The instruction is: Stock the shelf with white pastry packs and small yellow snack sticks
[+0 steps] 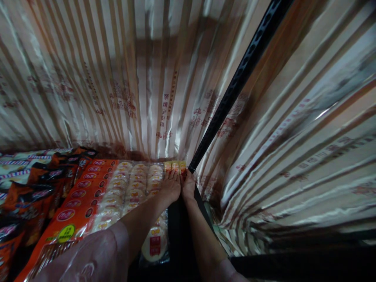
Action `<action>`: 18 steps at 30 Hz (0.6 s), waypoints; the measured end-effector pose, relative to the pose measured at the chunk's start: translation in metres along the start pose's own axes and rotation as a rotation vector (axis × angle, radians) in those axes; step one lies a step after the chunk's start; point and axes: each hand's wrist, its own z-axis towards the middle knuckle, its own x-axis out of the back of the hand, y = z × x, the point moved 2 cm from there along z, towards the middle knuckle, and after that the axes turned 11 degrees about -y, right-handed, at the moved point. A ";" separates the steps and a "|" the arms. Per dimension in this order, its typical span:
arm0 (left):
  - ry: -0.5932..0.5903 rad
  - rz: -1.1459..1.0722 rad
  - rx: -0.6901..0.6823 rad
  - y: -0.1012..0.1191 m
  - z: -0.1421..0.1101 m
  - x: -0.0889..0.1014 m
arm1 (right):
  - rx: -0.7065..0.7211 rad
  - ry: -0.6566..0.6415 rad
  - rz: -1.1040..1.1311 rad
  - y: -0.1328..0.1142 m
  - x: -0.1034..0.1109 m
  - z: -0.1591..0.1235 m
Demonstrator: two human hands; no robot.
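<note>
At the back right corner of a dark shelf stands a short row of small yellow-and-red packets. My left hand reaches to them, its fingers stretched forward against their front. Close beside it, my right hand is at the right end of the row, by the black upright post. Its fingers are partly hidden, and I cannot tell whether they grip a packet. Left of my hands lie rows of round, pale flat cakes in clear wrappers, partly covered by my left forearm.
Orange-red packs stand in a row farther left, beside dark orange-and-black bags and white-blue packs. A perforated black post rises at the corner. Pleated shiny curtains with red print hang behind and to the right.
</note>
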 end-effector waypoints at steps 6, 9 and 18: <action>-0.003 -0.009 0.001 0.000 0.002 -0.001 | 0.009 -0.023 0.023 -0.002 0.000 -0.002; 0.013 -0.003 0.012 0.001 0.001 -0.001 | 0.030 0.001 0.030 0.000 0.000 -0.002; 0.055 -0.052 0.000 0.004 0.000 -0.001 | 0.061 -0.029 0.054 0.003 0.000 -0.004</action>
